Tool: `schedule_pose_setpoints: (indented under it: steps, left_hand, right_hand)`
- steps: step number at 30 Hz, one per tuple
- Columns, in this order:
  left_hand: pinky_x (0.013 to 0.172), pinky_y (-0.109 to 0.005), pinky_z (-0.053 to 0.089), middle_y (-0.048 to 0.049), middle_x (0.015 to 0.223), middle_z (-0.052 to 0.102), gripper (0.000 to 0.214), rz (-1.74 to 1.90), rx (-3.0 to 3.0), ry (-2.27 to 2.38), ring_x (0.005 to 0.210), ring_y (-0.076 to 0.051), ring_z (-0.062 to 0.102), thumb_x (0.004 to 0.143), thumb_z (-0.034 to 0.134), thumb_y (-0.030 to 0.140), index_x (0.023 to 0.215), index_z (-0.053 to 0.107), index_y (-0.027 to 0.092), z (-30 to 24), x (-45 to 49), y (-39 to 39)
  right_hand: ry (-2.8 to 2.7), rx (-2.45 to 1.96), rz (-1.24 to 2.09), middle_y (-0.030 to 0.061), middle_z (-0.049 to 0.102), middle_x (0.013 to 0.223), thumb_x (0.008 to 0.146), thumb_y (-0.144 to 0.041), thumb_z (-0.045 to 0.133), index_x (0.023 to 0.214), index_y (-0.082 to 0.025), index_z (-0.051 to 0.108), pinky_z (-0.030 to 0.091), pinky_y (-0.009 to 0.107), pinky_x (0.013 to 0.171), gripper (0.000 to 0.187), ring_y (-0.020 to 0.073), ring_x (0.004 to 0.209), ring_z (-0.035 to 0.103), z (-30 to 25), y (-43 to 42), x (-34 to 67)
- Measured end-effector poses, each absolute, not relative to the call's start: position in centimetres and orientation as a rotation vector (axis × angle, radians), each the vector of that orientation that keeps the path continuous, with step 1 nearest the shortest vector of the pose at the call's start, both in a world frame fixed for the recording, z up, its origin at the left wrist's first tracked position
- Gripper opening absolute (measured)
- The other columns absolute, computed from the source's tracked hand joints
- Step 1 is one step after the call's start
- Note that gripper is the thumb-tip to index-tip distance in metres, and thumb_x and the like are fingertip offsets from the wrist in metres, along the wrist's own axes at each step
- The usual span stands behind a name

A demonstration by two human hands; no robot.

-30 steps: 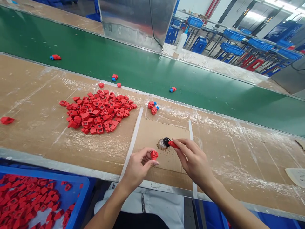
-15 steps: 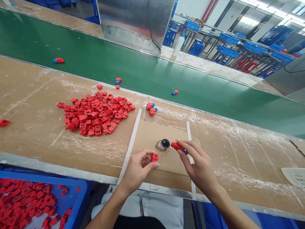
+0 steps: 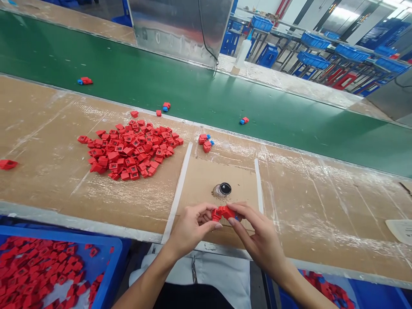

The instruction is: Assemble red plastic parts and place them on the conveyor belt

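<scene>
The red plastic parts [image 3: 223, 212] are held end to end, steadied in the closed fingertip grip of the left hand [image 3: 189, 227] and right hand [image 3: 257, 234], at 6 o'clock from the black-lidded jar [image 3: 222, 189] on the cardboard pad [image 3: 199, 184].

Left hand [image 3: 189, 227] and right hand [image 3: 257, 231] form the grip, plastic part [image 3: 223, 212] held between them, above a cardboard pad [image 3: 196, 189] on the surface [image 3: 322, 214]. Left tape strip [image 3: 177, 193] and right tape strip [image 3: 259, 184] run either side of the grip. Round container [image 3: 222, 189] sits on the pad just ahead of the grip. Small cluster of parts [image 3: 205, 143] lies further ahead, past the pad. Large pile of parts [image 3: 128, 150] on the surface, ahead and left of the grip. Conveyor belt [image 3: 193, 90] runs beyond the surface, loose parts [image 3: 246, 120] on it. Bottle [image 3: 243, 52] stands beyond the belt. Sheet of paper [image 3: 401, 229] on the surface, far right of the grip. Near-side bin [image 3: 64, 242] holding parts sits below the surface edge, left of the grip; second bin [image 3: 370, 296] sits right of the grip.
</scene>
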State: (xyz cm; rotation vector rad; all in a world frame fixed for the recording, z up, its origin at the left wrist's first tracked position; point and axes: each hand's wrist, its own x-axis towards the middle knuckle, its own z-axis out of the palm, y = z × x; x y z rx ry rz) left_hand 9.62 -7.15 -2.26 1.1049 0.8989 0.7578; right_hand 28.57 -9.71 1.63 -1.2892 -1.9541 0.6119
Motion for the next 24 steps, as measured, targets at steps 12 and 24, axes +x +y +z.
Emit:
schedule_pose_setpoints:
  steps: [12, 24]
  left_hand:
    - [0.065, -0.023, 0.044, 0.0004, 0.073, 0.064, 0.028, 0.728, 1.117, 0.893, 0.069, -0.013, 0.055, 0.081, 0.073, 0.028, 0.107, 0.072, 0.017, -2.21, 9.41, -7.24]
    - [0.058, -0.022, 0.038, 0.0031, 0.067, 0.057, 0.019, 0.613, 1.344, 0.938, 0.062, -0.012, 0.05, 0.086, 0.059, 0.02, 0.1, 0.072, 0.019, -1.56, 8.94, -6.96]
  right_hand:
    - [-2.002, -1.276, 0.666, 0.0066, 0.064, 0.108, 0.096, -0.014, 0.055, 0.12, -0.023, 0.059, 0.051, 0.028, 0.081, 0.026, 0.018, 0.096, 0.062, 1.28, -9.89, 28.78]
    - [-2.045, -1.278, 0.816, 0.0045, 0.057, 0.096, 0.1, -0.013, 0.045, 0.109, -0.022, 0.06, 0.047, 0.025, 0.072, 0.02, 0.0149, 0.082, 0.057, 1.09, -10.17, 27.92]
